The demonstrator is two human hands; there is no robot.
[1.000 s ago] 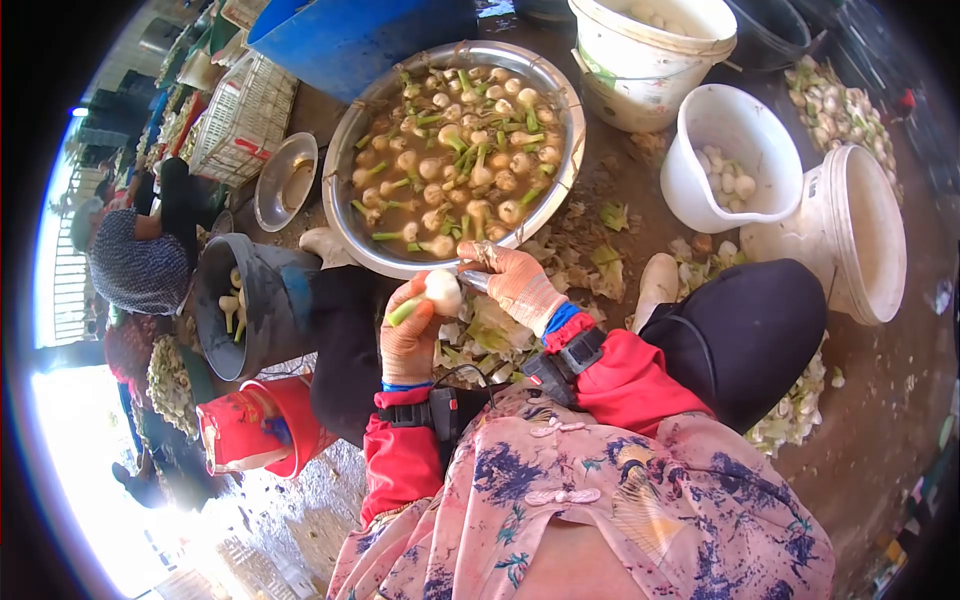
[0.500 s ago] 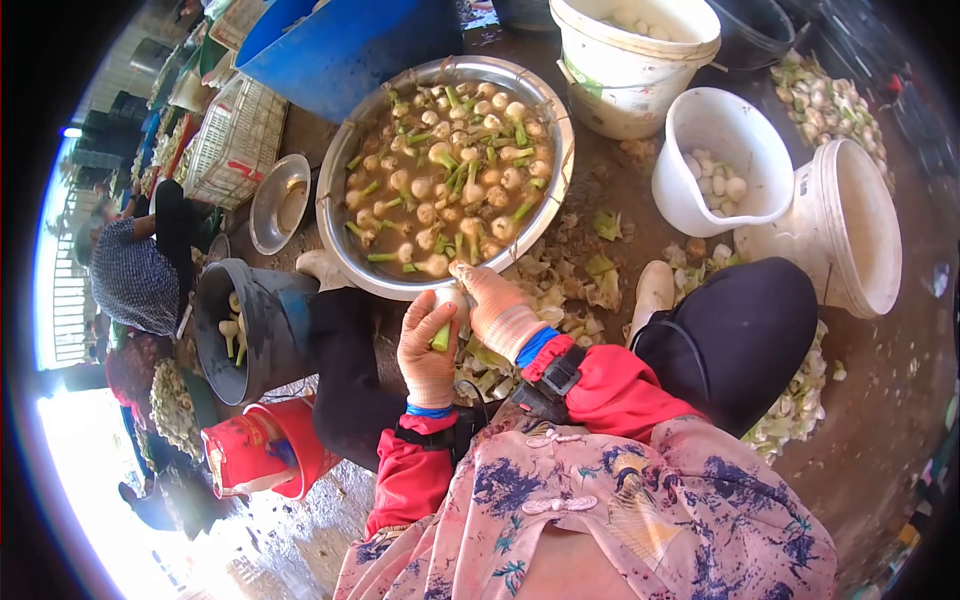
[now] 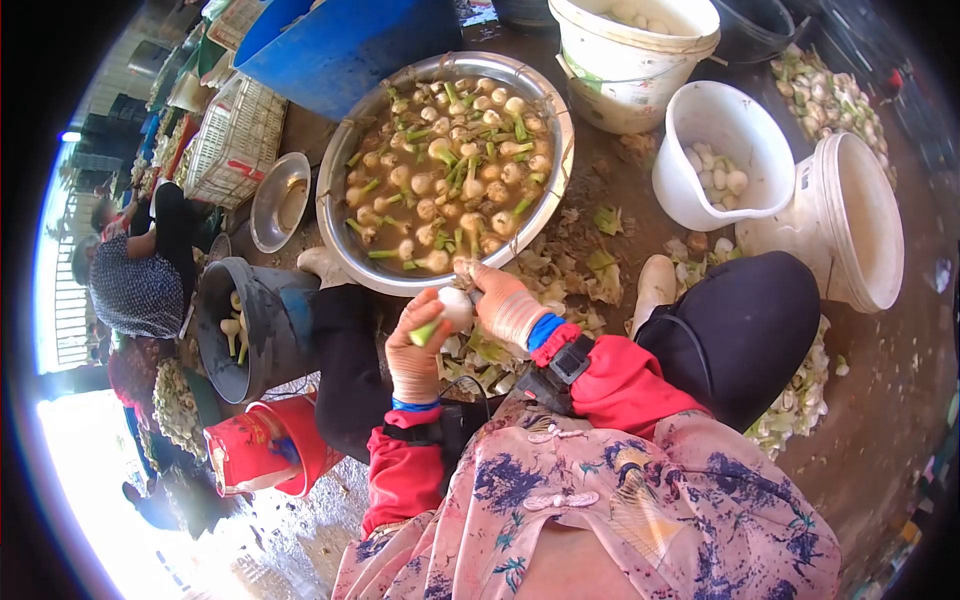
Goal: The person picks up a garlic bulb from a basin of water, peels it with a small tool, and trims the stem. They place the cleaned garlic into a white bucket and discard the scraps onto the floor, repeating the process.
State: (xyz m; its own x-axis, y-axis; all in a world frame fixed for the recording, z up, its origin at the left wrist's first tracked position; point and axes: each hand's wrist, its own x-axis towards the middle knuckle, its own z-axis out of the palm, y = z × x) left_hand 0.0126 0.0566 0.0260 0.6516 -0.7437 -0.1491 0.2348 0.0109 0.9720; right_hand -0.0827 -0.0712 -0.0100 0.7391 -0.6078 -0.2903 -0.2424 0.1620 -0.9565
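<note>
My left hand (image 3: 413, 350) is closed around a white, onion-like bulb (image 3: 456, 309), whose cut green stem points down and left. Just right of it, my right hand (image 3: 503, 305) has its fingers curled in, with a scrap of brownish root or skin at the fingertips. A small dark edge shows under those fingers, too small to name. Both hands are at the near rim of a wide metal basin (image 3: 330, 235), full of murky water and floating bulbs with green stems (image 3: 423, 184).
Peelings (image 3: 595, 270) litter the floor between my legs. To the right stand a white bucket with peeled bulbs (image 3: 680, 200) and a tipped white bucket (image 3: 815, 240). A grey bucket (image 3: 260, 330) and a red bucket (image 3: 270, 450) are at left. Another person (image 3: 140, 285) sits far left.
The bulb has turned in my left hand, its stem now angled left and more of its white side showing. My right hand has moved slightly right, away from the bulb.
</note>
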